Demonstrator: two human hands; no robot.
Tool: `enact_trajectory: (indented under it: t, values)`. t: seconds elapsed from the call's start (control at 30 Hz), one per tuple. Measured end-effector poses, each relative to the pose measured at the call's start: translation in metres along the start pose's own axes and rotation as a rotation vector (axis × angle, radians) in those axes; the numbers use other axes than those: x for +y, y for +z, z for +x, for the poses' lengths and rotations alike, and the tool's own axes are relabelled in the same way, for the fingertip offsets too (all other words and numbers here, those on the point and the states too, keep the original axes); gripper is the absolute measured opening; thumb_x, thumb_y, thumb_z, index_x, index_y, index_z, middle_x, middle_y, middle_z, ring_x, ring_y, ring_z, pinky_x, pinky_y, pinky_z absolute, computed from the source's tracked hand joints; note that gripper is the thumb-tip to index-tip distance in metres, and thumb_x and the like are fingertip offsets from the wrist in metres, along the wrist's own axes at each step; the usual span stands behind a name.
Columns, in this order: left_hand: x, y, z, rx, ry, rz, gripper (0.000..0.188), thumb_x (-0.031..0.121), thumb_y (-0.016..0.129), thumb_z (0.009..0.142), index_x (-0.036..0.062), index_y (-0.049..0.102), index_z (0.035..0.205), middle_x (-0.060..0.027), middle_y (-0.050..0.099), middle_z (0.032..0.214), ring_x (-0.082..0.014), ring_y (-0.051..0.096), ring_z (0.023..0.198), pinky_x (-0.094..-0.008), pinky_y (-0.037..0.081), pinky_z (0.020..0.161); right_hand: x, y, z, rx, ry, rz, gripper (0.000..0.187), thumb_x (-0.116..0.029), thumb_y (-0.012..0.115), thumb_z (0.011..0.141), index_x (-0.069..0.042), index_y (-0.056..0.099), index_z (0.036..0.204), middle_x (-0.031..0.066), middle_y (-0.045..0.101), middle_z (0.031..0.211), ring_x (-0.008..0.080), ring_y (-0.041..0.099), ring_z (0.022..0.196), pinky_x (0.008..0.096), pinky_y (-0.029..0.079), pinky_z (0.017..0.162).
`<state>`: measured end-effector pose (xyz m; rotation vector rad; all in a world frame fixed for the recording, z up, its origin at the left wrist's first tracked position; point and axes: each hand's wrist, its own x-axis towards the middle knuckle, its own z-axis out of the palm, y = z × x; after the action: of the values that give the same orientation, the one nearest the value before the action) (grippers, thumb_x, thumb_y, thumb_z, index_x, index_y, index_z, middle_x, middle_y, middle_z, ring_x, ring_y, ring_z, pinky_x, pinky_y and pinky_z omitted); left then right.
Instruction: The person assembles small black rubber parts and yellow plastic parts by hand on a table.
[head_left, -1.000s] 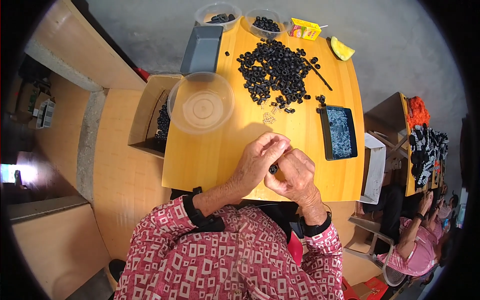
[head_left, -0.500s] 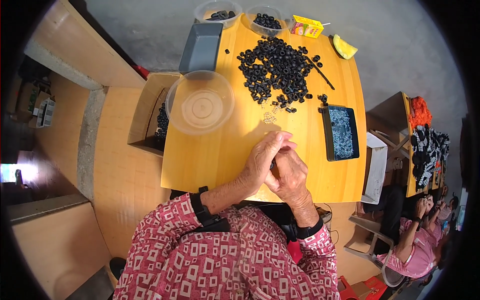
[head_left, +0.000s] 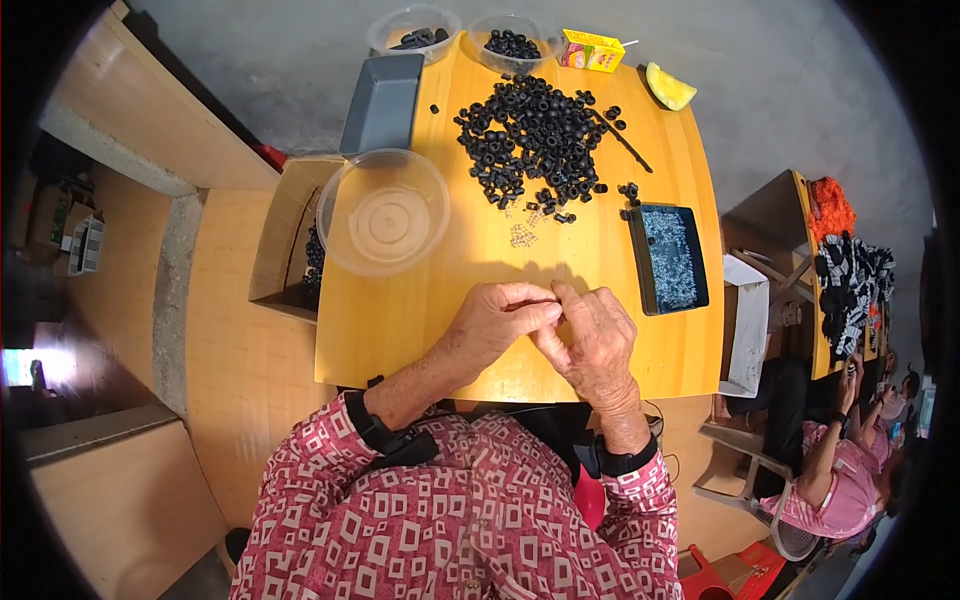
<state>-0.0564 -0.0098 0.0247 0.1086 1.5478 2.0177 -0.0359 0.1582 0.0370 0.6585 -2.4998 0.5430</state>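
Observation:
My left hand [head_left: 492, 322] and my right hand [head_left: 594, 345] meet over the near part of the wooden table. Thumb and forefinger of each are pinched together, the fingertips touching. Whatever they hold between them is too small or too hidden to name. Beyond my hands lies a heap of small black ring-like and tube-like pieces [head_left: 530, 135]. Several tiny pale clear pieces [head_left: 523, 236] are scattered at the heap's near edge. A black tray [head_left: 650, 292] right of my hands holds many tiny light bits.
Left on the table [head_left: 385, 350] stand a clear round tub [head_left: 330, 215] and a grey tray [head_left: 382, 108]. Two clear bowls [head_left: 375, 40] with black pieces, a yellow drink carton [head_left: 591, 50] and a melon slice [head_left: 670, 88] sit behind. A cardboard box [head_left: 275, 245] adjoins the left edge; a person [head_left: 835, 480] sits far right.
My hands, overlapped and cupped together half a second ago, have drawn apart so that only the fingertips meet. The view has shifted slightly, moving the table's things a little to the left.

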Motion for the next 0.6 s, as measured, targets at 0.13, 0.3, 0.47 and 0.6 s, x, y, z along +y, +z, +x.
enact_trajectory:
  t: [0.13, 0.3, 0.47, 0.6]
  values:
    - [-0.008, 0.002, 0.0, 0.071, -0.003, -0.098, 0.029, 0.018, 0.064, 0.092, -0.0058, 0.068, 0.107, -0.0078, 0.07, 0.096, -0.0117, 0.064, 0.09, -0.0261, 0.05, 0.084, 0.002, -0.003, -0.001, -0.021, 0.042, 0.069, 0.038, -0.016, 0.079, 0.075, 0.002, 0.064, 0.104, 0.0078, 0.059, 0.071, 0.0241, 0.058, 0.065, 0.0342, 0.05, 0.061]
    - [-0.013, 0.004, 0.003, 0.073, -0.001, -0.116, 0.031, 0.021, 0.066, 0.092, -0.0062, 0.068, 0.107, -0.0095, 0.07, 0.097, -0.0136, 0.064, 0.091, -0.0269, 0.05, 0.086, 0.006, 0.0, -0.01, -0.04, 0.046, 0.088, 0.041, -0.021, 0.08, 0.075, 0.001, 0.064, 0.105, 0.0084, 0.061, 0.072, 0.0248, 0.058, 0.066, 0.0346, 0.05, 0.061]
    - [-0.011, 0.003, 0.003, 0.082, -0.027, -0.105, 0.031, 0.021, 0.066, 0.092, -0.0063, 0.068, 0.106, -0.0095, 0.07, 0.097, -0.0138, 0.064, 0.091, -0.027, 0.05, 0.085, -0.001, -0.016, 0.001, -0.136, 0.136, -0.019, 0.043, -0.023, 0.082, 0.073, 0.0, 0.064, 0.105, 0.0108, 0.063, 0.08, 0.0277, 0.06, 0.075, 0.037, 0.052, 0.066]
    - [-0.01, 0.007, 0.001, 0.098, -0.032, -0.098, 0.031, 0.022, 0.067, 0.091, -0.0057, 0.068, 0.107, -0.0092, 0.07, 0.097, -0.0131, 0.064, 0.091, -0.0272, 0.05, 0.085, 0.0, -0.018, 0.007, -0.119, 0.072, -0.045, 0.041, -0.023, 0.081, 0.072, -0.001, 0.064, 0.103, 0.0109, 0.062, 0.082, 0.028, 0.06, 0.076, 0.0371, 0.051, 0.067]
